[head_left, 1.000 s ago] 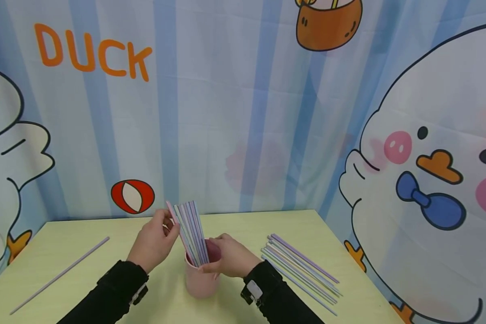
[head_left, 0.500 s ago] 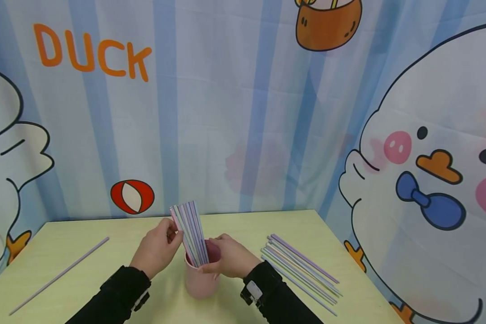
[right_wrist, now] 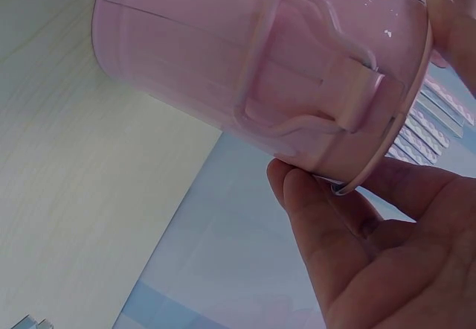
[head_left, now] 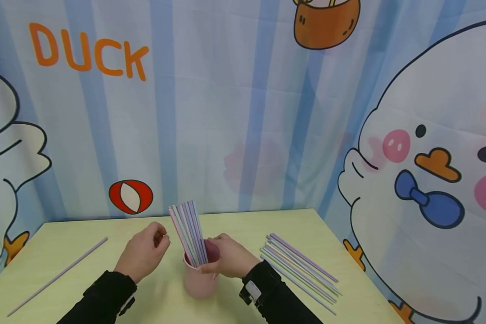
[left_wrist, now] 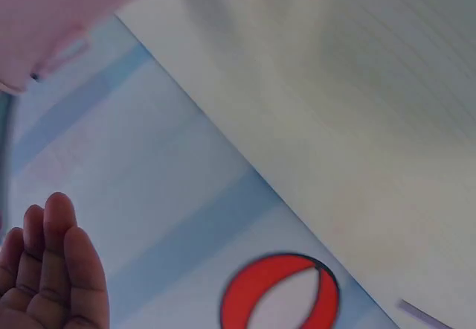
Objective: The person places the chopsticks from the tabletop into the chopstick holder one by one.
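A pink, cylindrical cup with a shiny, metal-like surface [head_left: 200,288] stands upright near the middle of a pale yellow wood-grain table [head_left: 235,306]. Its wire handle [right_wrist: 257,57] shows clearly only from the right wrist; in the head view the hand covers most of it. A bundle of slim pastel striped straws [head_left: 189,234] leans left inside the cup, the lower ends hidden by its wall, and the overlap prevents a sure count. The right hand [head_left: 231,256] grasps the cup by its rim, thumb on the near side, the other fingers largely out of sight in the head view. Just left of the bundle, apart from it, the left hand [head_left: 143,252] is free of any object, fingers loosely bent; the left wrist camera cuts them off at the corner and blurs the cup. On the right lies a loose row of pastel straws [head_left: 299,270], too overlapped to number. Well to the left rests a single pale purple straw [head_left: 58,276], only its tip visible from the left wrist. Behind hangs a blue-striped fabric backdrop [head_left: 210,112], its cartoon ducks cropped by both edges.
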A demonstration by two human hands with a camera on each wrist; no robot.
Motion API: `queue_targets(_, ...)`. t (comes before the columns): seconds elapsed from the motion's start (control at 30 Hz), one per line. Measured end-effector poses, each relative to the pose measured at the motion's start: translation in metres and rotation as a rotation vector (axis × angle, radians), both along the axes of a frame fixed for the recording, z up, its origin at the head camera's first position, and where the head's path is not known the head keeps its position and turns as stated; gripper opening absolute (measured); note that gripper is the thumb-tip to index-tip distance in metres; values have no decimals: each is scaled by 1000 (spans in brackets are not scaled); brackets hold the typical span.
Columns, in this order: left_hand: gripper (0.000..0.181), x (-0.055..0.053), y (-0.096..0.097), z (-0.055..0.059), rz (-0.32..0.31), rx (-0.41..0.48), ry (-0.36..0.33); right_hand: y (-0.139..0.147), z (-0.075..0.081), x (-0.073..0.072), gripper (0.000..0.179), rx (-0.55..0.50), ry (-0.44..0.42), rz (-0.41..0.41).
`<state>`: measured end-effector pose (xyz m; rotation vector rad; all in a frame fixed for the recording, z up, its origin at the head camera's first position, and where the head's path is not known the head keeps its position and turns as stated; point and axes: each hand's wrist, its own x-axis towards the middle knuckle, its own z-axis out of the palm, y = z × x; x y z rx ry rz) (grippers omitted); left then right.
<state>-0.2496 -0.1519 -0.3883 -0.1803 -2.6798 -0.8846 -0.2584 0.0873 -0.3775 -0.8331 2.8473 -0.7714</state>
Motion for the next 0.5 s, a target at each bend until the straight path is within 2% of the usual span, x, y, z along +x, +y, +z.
queue_targets(0.17, 18, -6, -41, -9, 47, -116, 31, 1, 1, 0, 70, 8, 13, 5)
queue_targets(0.37, 24, -22, -107, -31, 87, -296, -44, 1, -1, -1, 73, 12, 10, -10)
queue_targets(0.5, 24, -27, -142, -48, 128, -406, -80, 0, -2, -1, 74, 11, 7, -13)
